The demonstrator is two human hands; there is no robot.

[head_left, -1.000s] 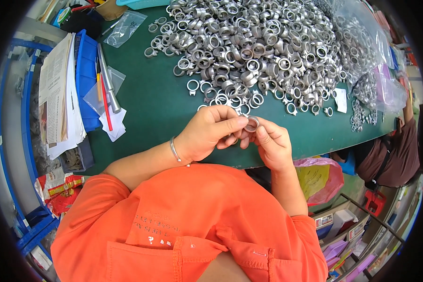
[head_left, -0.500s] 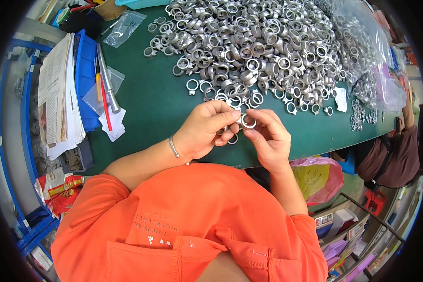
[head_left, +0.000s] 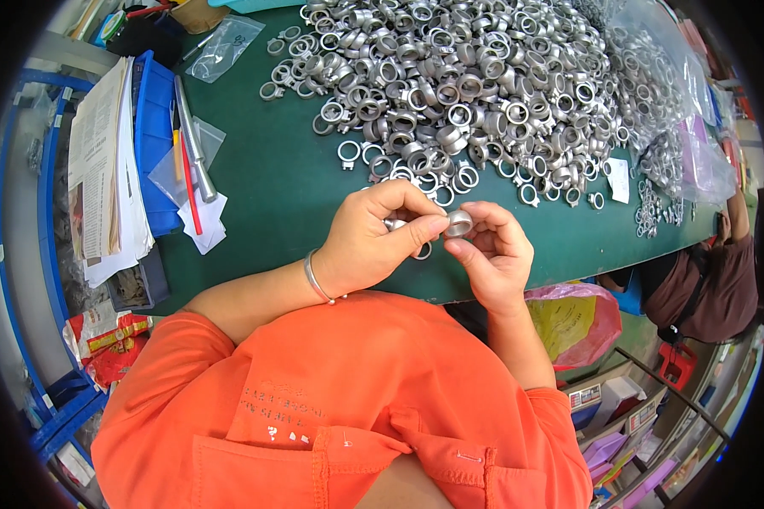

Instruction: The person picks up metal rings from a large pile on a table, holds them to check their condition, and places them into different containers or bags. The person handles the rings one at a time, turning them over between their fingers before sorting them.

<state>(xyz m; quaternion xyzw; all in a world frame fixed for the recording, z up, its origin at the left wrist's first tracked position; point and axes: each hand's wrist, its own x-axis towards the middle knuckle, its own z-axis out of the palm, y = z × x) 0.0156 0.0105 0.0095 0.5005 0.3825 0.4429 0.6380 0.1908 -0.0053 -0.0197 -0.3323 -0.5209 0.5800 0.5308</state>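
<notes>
A: Left hand (head_left: 378,229) — what's it got?
B: Fingers curled; a lower ring (head_left: 428,252) shows beneath, held or resting, can't tell. Thumb's against the pinched ring (head_left: 459,224).
A: And the right hand (head_left: 494,250)?
B: Gripping that pinched ring's edge, midway between both hands — likely leaving its band in view.
A: Surroundings?
B: Blue tray (head_left: 154,140) left, green table (head_left: 267,153), heaped rings (head_left: 467,102) beyond, pink bag (head_left: 601,327), co-worker (head_left: 713,293) far right.

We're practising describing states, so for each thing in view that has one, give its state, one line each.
Left grip: curled around a metal piece, partly hidden
Right grip: pinching the ring
Ring: held off the table, tilted
Pile: loose, heaped
Bangle: worn on the left wrist
Newspapers: stacked
Pouch: lying flat
</notes>
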